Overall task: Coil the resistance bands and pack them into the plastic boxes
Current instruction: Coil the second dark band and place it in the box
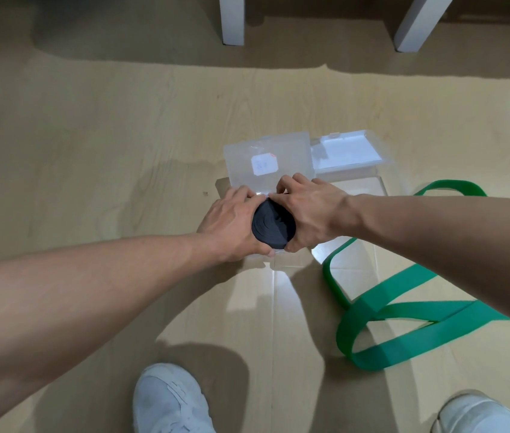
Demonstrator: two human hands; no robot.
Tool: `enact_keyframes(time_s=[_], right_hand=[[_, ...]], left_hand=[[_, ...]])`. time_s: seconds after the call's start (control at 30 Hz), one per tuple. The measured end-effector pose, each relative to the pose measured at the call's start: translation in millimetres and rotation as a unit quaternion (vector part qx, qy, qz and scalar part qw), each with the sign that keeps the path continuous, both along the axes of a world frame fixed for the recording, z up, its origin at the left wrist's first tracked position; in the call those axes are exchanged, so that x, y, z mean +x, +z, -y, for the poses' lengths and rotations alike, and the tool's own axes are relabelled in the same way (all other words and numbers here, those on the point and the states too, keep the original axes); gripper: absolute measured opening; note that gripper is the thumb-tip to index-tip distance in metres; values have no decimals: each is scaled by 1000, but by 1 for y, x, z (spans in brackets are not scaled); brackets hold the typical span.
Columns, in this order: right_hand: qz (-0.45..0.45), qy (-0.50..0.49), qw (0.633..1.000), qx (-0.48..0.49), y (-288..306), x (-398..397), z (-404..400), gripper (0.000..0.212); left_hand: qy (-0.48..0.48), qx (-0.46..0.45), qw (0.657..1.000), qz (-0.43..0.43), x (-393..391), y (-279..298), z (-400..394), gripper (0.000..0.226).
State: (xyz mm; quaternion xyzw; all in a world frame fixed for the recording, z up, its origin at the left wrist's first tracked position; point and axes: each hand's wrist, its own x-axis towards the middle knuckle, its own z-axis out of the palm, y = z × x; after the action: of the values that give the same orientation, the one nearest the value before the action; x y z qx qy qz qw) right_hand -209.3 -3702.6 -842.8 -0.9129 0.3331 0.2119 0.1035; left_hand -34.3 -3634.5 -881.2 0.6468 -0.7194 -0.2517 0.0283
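Two hands, my left hand [231,228] and right hand [308,210], clasp the coiled black band [274,225] over the open clear box [267,164]. Next: press it in. Green band [403,320] lies uncoiled.

We hold the coiled band [274,225] between our left hand [231,228] and right hand [311,212], over the open plastic box [267,160]. A second box [352,153] sits to its right; the loose band [403,326] lies on the floor [106,126], nearer us, right.
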Motion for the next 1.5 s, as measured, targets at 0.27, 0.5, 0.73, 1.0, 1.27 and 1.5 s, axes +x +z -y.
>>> enact_keyframes(time_s=[0.27, 0.5, 0.73, 1.0, 1.27, 1.5], right_hand=[[20, -12, 999, -33, -7, -6, -7, 97], [45, -95, 994, 35, -11, -12, -6, 102], [89, -115, 989, -33, -11, -18, -18, 91], [99, -64, 992, -50, -13, -47, -33, 53], [83, -25, 994, -60, -11, -59, -29, 39], [71, 30, 996, -45, -9, -57, -29, 27]], left_hand=[[1, -3, 1000, 9, -1, 0, 2, 107], [-11, -6, 999, 29, -1, 0, 4, 103], [-16, 4, 999, 44, -5, 4, 8, 102], [-79, 29, 990, 110, -10, 11, 14, 94], [-100, 33, 985, 140, -12, 19, 16, 87], [-92, 16, 981, 169, -19, 19, 13, 83]])
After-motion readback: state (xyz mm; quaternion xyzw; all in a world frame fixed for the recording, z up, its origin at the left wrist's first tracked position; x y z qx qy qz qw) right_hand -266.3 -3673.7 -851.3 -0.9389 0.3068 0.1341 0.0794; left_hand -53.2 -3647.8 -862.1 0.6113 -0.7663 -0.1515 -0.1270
